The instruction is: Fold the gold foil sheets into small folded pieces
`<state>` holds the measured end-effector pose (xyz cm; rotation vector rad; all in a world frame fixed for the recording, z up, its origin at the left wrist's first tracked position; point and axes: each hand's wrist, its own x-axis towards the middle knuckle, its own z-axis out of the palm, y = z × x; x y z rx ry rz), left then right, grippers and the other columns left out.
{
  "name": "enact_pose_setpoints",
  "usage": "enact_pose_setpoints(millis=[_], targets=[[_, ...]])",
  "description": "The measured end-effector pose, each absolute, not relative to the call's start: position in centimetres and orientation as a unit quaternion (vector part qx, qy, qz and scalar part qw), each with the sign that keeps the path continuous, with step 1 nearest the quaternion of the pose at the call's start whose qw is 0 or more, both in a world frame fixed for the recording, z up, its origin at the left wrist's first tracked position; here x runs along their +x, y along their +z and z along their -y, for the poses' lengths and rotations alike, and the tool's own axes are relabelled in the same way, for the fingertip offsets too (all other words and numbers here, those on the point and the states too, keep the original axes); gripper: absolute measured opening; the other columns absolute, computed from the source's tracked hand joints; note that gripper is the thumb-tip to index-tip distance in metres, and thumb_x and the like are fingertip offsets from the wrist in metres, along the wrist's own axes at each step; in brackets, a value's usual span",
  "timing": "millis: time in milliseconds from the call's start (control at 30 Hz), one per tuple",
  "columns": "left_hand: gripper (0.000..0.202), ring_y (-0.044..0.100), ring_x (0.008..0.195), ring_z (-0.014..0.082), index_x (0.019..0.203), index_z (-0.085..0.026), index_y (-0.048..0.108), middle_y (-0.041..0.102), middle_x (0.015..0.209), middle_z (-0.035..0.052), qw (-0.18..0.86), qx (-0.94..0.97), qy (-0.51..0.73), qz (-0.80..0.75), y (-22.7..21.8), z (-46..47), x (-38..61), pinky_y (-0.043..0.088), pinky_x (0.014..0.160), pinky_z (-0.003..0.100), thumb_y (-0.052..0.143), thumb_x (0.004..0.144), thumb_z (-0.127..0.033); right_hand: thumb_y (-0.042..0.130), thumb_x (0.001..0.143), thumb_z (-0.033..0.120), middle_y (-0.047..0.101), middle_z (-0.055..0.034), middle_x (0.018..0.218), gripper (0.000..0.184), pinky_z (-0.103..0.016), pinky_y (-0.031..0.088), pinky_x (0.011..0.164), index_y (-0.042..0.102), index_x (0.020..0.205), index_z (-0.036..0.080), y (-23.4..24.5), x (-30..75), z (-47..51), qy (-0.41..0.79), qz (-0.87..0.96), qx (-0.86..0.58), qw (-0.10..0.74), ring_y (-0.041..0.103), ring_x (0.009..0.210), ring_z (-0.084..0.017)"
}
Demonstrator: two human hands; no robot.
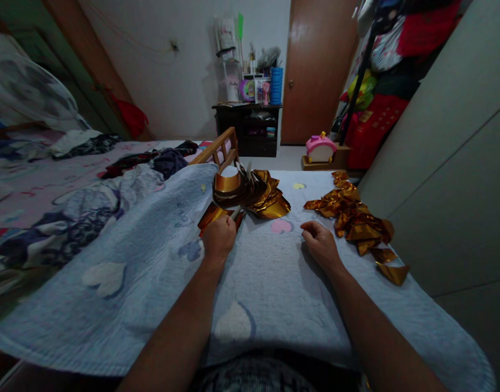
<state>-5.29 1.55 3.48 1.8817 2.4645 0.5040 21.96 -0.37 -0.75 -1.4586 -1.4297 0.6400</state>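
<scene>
My left hand (219,237) is closed at the near edge of a gold foil sheet (211,215), gripping it beside a stack of curled gold foil sheets (250,193). Pale undersides show on some of these sheets. My right hand (320,246) is held low over the blanket, fingers curled in and thumb near the index finger; whatever the fingers may hold is hidden. To its right lies a heap of crumpled, folded gold foil pieces (356,215), not touched by the hand.
A light blue blanket with heart shapes (270,288) covers the surface under my hands. A bed with rumpled clothes (86,218) lies left, behind a wooden rail (217,149). A pale cabinet wall (450,179) stands close on the right. A pink toy case (320,148) sits beyond.
</scene>
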Motion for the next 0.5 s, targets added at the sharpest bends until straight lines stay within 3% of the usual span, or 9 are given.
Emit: enact_pose_setpoints(millis=[267, 500], targets=[[0.028, 0.071, 0.088, 0.0287, 0.096, -0.020, 0.077, 0.078, 0.091, 0.0109, -0.011, 0.588, 0.240, -0.772, 3.07, -1.49, -5.88, 0.046, 0.072, 0.033, 0.052, 0.093, -0.033, 0.055, 0.075, 0.035, 0.063, -0.0016, 0.070, 0.023, -0.031, 0.040, 0.063, 0.067, 0.085, 0.018, -0.67, 21.94, 0.42, 0.257, 0.590, -0.599, 0.476, 0.055, 0.064, -0.018], [0.019, 0.071, 0.088, 0.0258, 0.097, -0.019, 0.074, 0.077, 0.092, 0.0081, -0.028, 0.590, 0.330, -0.736, 2.82, -1.59, -6.03, 0.048, 0.075, 0.032, 0.058, 0.088, -0.025, 0.055, 0.074, 0.035, 0.061, -0.0006, 0.068, 0.023, -0.031, 0.039, 0.062, 0.067, 0.085, 0.019, -0.62, 22.03, 0.44, 0.264, 0.590, -0.599, 0.473, 0.053, 0.061, -0.018]])
